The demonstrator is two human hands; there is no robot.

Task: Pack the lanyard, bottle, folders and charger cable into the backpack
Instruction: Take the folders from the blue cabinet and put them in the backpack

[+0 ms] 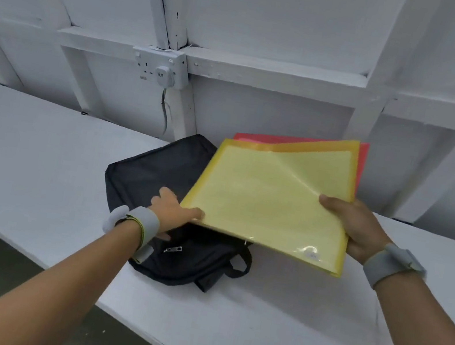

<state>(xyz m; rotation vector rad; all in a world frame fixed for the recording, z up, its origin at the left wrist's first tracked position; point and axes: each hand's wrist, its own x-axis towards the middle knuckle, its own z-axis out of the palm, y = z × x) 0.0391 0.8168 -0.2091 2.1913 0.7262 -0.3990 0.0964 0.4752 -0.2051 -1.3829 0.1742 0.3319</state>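
A black backpack (156, 172) lies flat on the white table (27, 143), its handle toward me. Above it I hold a stack of plastic folders (273, 198): yellow on top, orange and red edges showing behind. My right hand (353, 225) grips the stack's right edge, thumb on top. My left hand (174, 208) is at the stack's lower left corner over the backpack, thumb lying along the folder edge, fingers hidden beneath. The lanyard, bottle and charger cable are not in sight.
A white panelled wall rises behind the table, with a double socket (161, 68) holding a plug and a cable running down. Dark floor shows at the lower left beyond the table's front edge.
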